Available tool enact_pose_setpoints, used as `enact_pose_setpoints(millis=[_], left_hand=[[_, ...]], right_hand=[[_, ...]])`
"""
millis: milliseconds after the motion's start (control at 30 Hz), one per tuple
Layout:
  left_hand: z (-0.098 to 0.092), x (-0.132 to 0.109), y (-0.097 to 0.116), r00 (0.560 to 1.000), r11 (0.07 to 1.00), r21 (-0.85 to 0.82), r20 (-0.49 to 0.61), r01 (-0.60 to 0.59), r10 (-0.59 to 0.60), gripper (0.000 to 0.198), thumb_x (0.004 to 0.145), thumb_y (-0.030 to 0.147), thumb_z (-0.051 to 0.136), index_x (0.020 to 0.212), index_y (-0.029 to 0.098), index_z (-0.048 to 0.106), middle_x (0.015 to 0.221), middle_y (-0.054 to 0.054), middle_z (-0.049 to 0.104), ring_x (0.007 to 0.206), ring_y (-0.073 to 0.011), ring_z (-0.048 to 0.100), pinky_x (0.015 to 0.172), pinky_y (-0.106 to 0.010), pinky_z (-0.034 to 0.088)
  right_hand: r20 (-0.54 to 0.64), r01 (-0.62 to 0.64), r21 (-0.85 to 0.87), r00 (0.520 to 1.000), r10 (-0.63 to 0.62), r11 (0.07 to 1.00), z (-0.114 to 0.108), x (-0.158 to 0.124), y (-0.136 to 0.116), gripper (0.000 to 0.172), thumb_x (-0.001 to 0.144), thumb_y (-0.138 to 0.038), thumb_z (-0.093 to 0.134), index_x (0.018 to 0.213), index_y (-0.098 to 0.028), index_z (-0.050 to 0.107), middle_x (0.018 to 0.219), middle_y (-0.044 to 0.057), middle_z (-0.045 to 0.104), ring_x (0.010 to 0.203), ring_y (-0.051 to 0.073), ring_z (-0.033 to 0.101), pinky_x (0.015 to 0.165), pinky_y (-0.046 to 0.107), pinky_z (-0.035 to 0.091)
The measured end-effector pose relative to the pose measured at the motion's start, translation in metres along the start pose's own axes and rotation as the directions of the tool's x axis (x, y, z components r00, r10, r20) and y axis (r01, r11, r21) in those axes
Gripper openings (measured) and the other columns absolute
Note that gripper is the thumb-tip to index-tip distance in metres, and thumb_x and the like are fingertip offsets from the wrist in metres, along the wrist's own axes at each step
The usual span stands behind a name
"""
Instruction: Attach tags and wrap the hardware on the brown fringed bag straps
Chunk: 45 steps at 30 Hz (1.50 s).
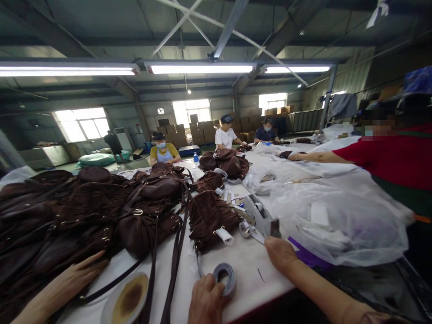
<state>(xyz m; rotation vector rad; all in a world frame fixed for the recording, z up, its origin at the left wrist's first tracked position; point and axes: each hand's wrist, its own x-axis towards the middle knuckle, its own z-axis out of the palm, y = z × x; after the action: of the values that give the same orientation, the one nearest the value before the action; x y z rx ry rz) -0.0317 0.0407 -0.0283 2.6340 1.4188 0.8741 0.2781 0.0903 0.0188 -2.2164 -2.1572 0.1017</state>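
Note:
My left hand (205,299) is low at the table's near edge, fingers closed round a grey roll of tape (225,276). My right hand (279,252) reaches in from the lower right. Its fingers are bunched at the near end of a grey tape dispenser (258,213); what they pinch is hidden. A purple strip (305,255) lies under that wrist. A brown fringed bag (209,218) with a white tag lies just beyond the roll. Another person's hand (79,279) rests flat on the bag pile at the far left.
A big heap of dark brown bags (84,211) with long straps fills the left of the white table (246,261). Clear plastic bags (337,220) cover the right. A stained white dish (126,299) sits near the edge. A person in red (394,162) leans in at right; others work at the far end.

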Motion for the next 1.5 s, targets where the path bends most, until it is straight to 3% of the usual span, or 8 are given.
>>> enact_pose_setpoints(millis=[167, 300, 500, 700, 1000, 1300, 1500], left_hand=[[0.001, -0.006, 0.002, 1.000, 1.000, -0.007, -0.016, 0.022, -0.022, 0.023, 0.077, 0.014, 0.066, 0.094, 0.029, 0.069, 0.088, -0.005, 0.061, 0.084, -0.0226, 0.060, 0.073, -0.034, 0.046], [-0.002, -0.004, 0.002, 1.000, 1.000, -0.019, -0.027, 0.003, -0.003, 0.020, 0.078, 0.015, 0.065, 0.093, 0.028, 0.068, 0.088, -0.005, 0.061, 0.084, -0.0224, 0.060, 0.073, -0.034, 0.048], [-0.010, -0.004, 0.008, 1.000, 0.999, -0.032, -0.012, 0.004, -0.005, 0.019, 0.081, 0.014, 0.060, 0.092, 0.027, 0.068, 0.089, -0.006, 0.062, 0.085, -0.0222, 0.061, 0.074, -0.034, 0.049], [-0.020, -0.001, 0.016, 0.999, 0.999, -0.017, 0.006, 0.049, -0.049, 0.018, 0.083, 0.017, 0.060, 0.091, 0.030, 0.068, 0.090, -0.004, 0.064, 0.086, -0.0230, 0.062, 0.074, -0.035, 0.051], [-0.030, 0.004, 0.018, 1.000, 0.999, 0.046, -0.021, -0.008, 0.009, 0.022, 0.084, 0.015, 0.059, 0.090, 0.035, 0.067, 0.085, 0.001, 0.064, 0.080, -0.0189, 0.062, 0.069, -0.028, 0.051], [-0.025, 0.001, 0.020, 1.000, 1.000, -0.030, -0.001, 0.008, -0.008, 0.014, 0.091, 0.019, 0.059, 0.095, 0.027, 0.070, 0.089, -0.004, 0.063, 0.081, -0.0203, 0.063, 0.073, -0.031, 0.051], [-0.023, 0.002, 0.019, 0.999, 0.999, -0.037, -0.035, -0.016, 0.015, 0.014, 0.089, 0.018, 0.061, 0.096, 0.025, 0.071, 0.087, -0.005, 0.062, 0.080, -0.0211, 0.062, 0.072, -0.032, 0.051]], right_hand=[[-0.065, 0.030, -0.058, 0.997, -0.034, 0.998, 0.004, -0.021, 0.011, 0.033, 0.087, 0.000, 0.041, 0.091, -0.010, 0.073, 0.095, 0.020, 0.071, 0.092, 0.031, 0.070, 0.077, 0.038, 0.049], [-0.095, 0.090, -0.058, 0.991, -0.095, 0.994, 0.002, -0.019, 0.015, 0.031, 0.090, -0.005, 0.043, 0.089, -0.014, 0.073, 0.099, 0.017, 0.069, 0.098, 0.029, 0.066, 0.083, 0.036, 0.046], [0.005, 0.082, 0.067, 0.997, -0.082, 0.994, -0.002, -0.001, 0.024, 0.027, 0.088, -0.009, 0.049, 0.079, -0.012, 0.074, 0.094, 0.017, 0.072, 0.089, 0.026, 0.068, 0.075, 0.031, 0.044], [0.088, 0.087, 0.217, 0.990, -0.108, 0.972, -0.010, 0.014, 0.037, 0.022, 0.079, -0.010, 0.058, 0.078, -0.017, 0.079, 0.082, 0.006, 0.077, 0.082, 0.020, 0.069, 0.070, 0.023, 0.044], [0.113, 0.072, 0.312, 0.987, -0.112, 0.947, -0.013, 0.020, 0.043, 0.024, 0.074, -0.012, 0.057, 0.079, -0.016, 0.081, 0.078, 0.004, 0.078, 0.077, 0.020, 0.070, 0.065, 0.022, 0.045], [0.046, 0.125, 0.179, 0.990, -0.136, 0.976, -0.008, 0.020, 0.039, 0.026, 0.081, -0.009, 0.056, 0.071, -0.017, 0.078, 0.082, 0.009, 0.077, 0.079, 0.020, 0.069, 0.069, 0.024, 0.043], [-0.067, 0.147, 0.035, 0.987, -0.144, 0.989, 0.008, 0.010, 0.039, 0.026, 0.090, -0.006, 0.049, 0.087, -0.011, 0.074, 0.091, 0.017, 0.073, 0.081, 0.024, 0.069, 0.069, 0.029, 0.044]])
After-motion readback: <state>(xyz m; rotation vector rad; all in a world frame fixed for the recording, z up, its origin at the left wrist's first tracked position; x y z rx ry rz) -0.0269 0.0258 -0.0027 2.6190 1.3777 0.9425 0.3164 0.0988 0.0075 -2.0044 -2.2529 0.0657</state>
